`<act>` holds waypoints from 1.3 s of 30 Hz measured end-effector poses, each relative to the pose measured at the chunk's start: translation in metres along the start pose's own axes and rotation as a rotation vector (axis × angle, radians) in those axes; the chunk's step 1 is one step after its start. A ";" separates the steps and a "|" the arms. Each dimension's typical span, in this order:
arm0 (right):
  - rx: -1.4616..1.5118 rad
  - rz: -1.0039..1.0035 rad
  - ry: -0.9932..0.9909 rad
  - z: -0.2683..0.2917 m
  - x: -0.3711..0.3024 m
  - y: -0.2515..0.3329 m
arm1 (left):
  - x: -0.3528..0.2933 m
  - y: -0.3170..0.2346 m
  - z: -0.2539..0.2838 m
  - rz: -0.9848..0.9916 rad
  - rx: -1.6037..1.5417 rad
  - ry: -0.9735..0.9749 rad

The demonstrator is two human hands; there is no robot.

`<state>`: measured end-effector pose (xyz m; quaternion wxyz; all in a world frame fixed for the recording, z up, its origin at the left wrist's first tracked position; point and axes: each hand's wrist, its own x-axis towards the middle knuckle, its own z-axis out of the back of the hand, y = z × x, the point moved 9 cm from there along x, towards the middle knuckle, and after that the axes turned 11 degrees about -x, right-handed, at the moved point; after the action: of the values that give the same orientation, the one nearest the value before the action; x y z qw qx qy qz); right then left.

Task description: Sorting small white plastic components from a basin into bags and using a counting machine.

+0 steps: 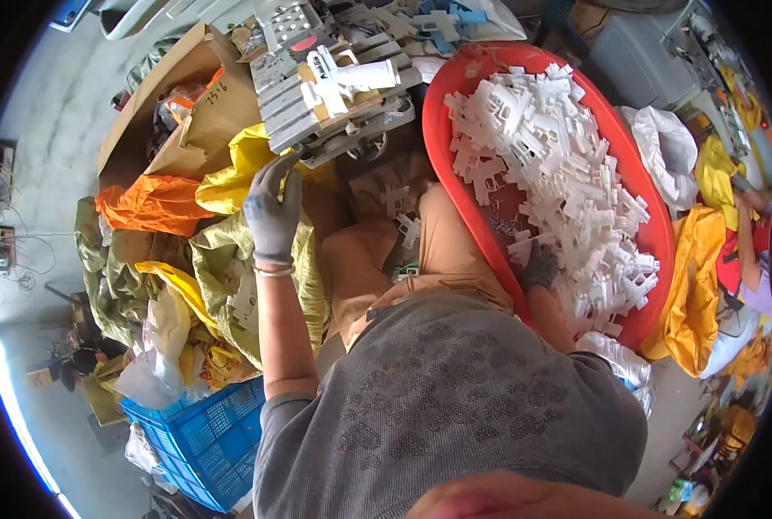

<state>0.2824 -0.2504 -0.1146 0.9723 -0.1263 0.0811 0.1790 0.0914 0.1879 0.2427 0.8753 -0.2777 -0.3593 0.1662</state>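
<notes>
My left hand [273,212], in a grey glove, is raised with its fingers stretched out beside the near left edge of a grey metal machine [304,108]. Nothing shows in it. On top of the machine lies a white plastic toy gun part [369,78] over a tan block. To the right, my right hand [540,266], also gloved, is down inside a red oval tub [438,112]. Its fingers close around a white plastic piece [520,248], partly hidden by the hand. Many similar white toy gun parts [568,173] fill the tub.
Left of me stand an open cardboard box [217,112], an orange bag [148,206], woven sacks [213,251] and a blue crate [196,445]. Blue toy gun parts [438,30] lie behind the machine. Beyond the tub are a yellow sack [689,285] and another person's arm [747,238].
</notes>
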 end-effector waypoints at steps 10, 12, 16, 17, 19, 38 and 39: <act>0.149 0.027 0.315 -0.004 -0.024 -0.012 | 0.080 -0.001 -0.035 -0.110 -0.041 0.069; 0.291 0.074 0.140 -0.006 -0.013 -0.021 | 0.093 0.009 -0.042 -0.207 0.036 0.119; 0.858 0.132 -0.186 -0.007 0.019 -0.046 | 0.099 0.015 -0.046 -0.102 -0.194 0.205; 1.258 -0.084 0.067 -0.011 0.024 -0.043 | 0.097 0.018 -0.045 -0.097 -0.193 0.198; 1.334 0.062 -0.119 0.106 0.026 -0.019 | 0.090 0.036 -0.031 0.026 -0.157 0.069; 0.518 1.101 -0.722 0.449 0.066 0.239 | -0.278 0.159 0.167 0.771 0.200 -0.528; 0.496 1.107 -0.682 0.448 0.065 0.240 | -0.258 0.148 0.156 0.747 0.392 -0.387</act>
<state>0.3043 0.1105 0.2484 0.7096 0.2226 -0.1379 0.6542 -0.2118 0.2353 0.1058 0.7083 -0.1812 -0.3534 0.5836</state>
